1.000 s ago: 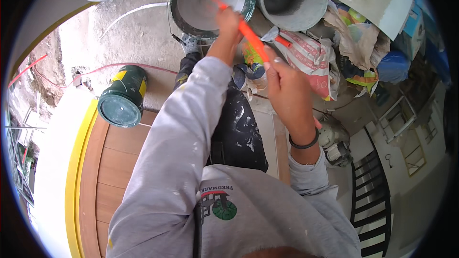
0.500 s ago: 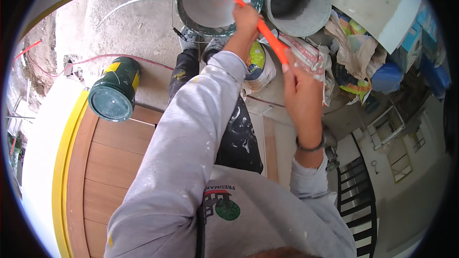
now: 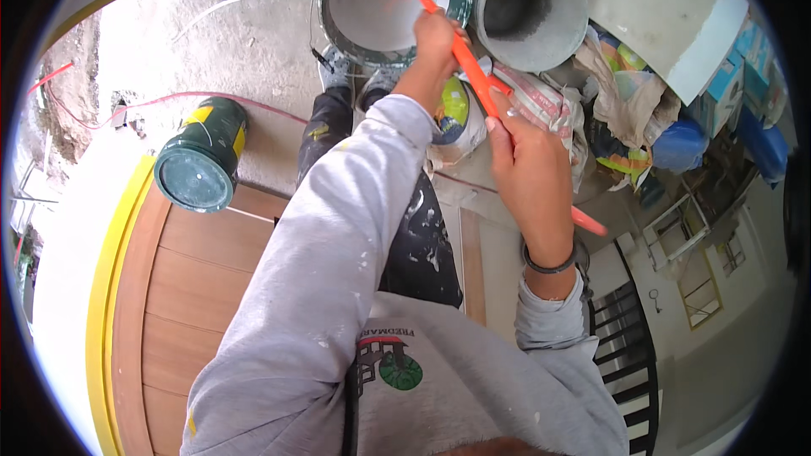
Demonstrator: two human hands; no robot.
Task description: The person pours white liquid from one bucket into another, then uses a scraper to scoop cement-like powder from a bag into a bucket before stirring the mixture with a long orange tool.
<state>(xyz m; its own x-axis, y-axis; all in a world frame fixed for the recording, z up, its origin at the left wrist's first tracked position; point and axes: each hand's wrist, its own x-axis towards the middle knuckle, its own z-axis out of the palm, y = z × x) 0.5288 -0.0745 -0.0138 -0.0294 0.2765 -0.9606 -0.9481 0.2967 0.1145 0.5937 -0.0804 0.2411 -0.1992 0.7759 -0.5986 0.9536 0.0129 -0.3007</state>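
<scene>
A long orange stick [image 3: 475,72] runs slantwise between my hands, with a short side piece near its middle. My left hand [image 3: 435,38] is wrapped round its upper part, near the rim of the green bucket [image 3: 463,8]. Farther down, my right hand [image 3: 532,165] grips the same stick, and its end sticks out beyond my wrist. The stick's far tip reaches into the pale, wet-looking mix [image 3: 359,4] in the bucket; a dark hollow shows around the tip, whose end is hidden.
Beside the green bucket stands a grey-coated bucket [image 3: 579,13]. A lidded green pail [image 3: 198,156] sits at left by a wooden panel [image 3: 198,287]. Crumpled sacks [image 3: 629,93] and a pale board [image 3: 659,8] lie at right. A thin red hose [image 3: 169,97] crosses the floor.
The stick has shifted slightly right, and its lower end now shows past my right wrist. Both hands have moved a little but keep their hold. The view has shifted slightly.
</scene>
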